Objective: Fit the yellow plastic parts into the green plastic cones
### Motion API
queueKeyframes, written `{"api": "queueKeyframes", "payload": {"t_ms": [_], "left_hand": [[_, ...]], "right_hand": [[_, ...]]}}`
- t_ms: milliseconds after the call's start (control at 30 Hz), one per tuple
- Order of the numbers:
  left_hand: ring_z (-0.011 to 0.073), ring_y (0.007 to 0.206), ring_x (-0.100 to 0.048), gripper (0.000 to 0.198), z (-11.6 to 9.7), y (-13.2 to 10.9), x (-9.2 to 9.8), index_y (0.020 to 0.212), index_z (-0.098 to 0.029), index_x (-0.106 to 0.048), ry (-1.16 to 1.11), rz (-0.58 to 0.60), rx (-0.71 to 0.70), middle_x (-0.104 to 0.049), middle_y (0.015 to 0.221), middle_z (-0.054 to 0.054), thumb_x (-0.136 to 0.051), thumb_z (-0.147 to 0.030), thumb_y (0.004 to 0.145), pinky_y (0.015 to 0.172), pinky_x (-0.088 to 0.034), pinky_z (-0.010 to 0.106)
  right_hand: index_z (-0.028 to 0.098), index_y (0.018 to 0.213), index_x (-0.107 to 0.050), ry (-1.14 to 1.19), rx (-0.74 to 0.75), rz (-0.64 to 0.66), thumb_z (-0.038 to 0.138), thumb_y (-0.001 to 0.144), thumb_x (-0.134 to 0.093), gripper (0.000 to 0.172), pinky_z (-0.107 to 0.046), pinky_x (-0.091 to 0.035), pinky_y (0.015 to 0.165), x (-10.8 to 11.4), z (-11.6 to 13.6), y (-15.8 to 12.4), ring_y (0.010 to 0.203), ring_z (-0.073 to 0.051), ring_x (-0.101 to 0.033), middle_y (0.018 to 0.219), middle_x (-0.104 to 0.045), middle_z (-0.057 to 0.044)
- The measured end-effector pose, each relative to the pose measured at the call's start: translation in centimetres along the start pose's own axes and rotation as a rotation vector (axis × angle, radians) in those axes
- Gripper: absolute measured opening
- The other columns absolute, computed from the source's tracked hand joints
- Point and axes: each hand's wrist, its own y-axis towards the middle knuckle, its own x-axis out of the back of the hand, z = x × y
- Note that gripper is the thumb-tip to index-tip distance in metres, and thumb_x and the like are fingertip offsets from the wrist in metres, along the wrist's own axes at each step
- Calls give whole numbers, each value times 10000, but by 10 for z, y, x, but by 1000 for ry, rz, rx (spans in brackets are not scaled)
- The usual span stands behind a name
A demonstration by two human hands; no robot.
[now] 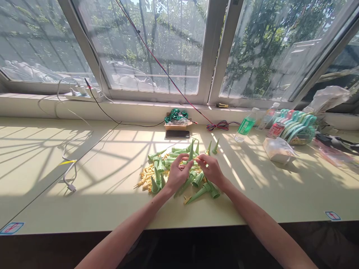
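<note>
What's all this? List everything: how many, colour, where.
Green cones: many, green, central heap
Yellow pieces: many, yellow, among cones
Table: one, pale, beneath heap
Phone: one, black, behind heap
Box: one, brown, behind phone
Coiled cable: one, dark, right of box
Bottles: two, clear, right rear
Can: one, red, near bottles
Curved plastic items: several, mint, right rear
Wrapped package: one, pale, right
Plastic bag: one, clear, right
Cable: one, white, left
Power strip: one, white, windowsill
Stickers: two, multicoloured, front edge
Windows: several, grey, back
Left hand: one, bare, holding cone
Right hand: one, bare, beside it
</note>
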Motion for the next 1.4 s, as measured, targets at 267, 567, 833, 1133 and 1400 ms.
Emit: {"api": "queueKeyframes", "payload": {"t_ms": [267, 567, 833, 1133, 1400], "left_hand": [[20, 375, -463, 344, 1, 0, 0, 1113, -227, -598, -8, 17, -19, -645, 1104, 78, -666, -437, 849, 307, -350, 181], [21, 378, -465, 321, -2, 0, -2, 1108, -218, -586, -9, 4, -33, -660, 1040, 70, -656, -411, 861, 307, -326, 165], [32, 391, -484, 360, -1, 1, -2, 1104, -197, -585, 6, -6, -52, -656, 1012, 68, -612, -487, 892, 302, -341, 172], [96, 391, -474, 467, -2, 2, -2, 1121, -180, -632, -29, -2, -28, -507, 553, -40, -558, -583, 898, 330, -350, 203], [95, 375, -445, 438, -3, 1, -1, 1087, -171, -624, -26, 8, -23, -503, 521, -47, -577, -563, 896, 339, -334, 207]], "right_hand": [[196, 724, -520, 16, 3, 58, 339, 1011, -425, 335, -244, -334, 525, 2, 4, -1, 517, -109, -417, 580, -471, 36], [190, 739, -538, 37, -9, 45, 361, 1015, -428, 344, -244, -350, 528, 1, 6, -1, 528, -109, -449, 599, -497, 29], [189, 1034, -627, 106, -25, -24, 380, 958, -556, 218, -256, -516, 580, 0, 8, -1, 642, -142, -624, 779, -669, -29], [212, 1076, -623, 115, 15, -53, 353, 933, -606, 202, -261, -550, 598, 1, 11, -1, 666, -127, -631, 909, -672, -42], [215, 1047, -633, 110, 67, -49, 314, 936, -610, 150, -252, -536, 579, 2, 11, -1, 671, -121, -619, 933, -651, -42]]}}
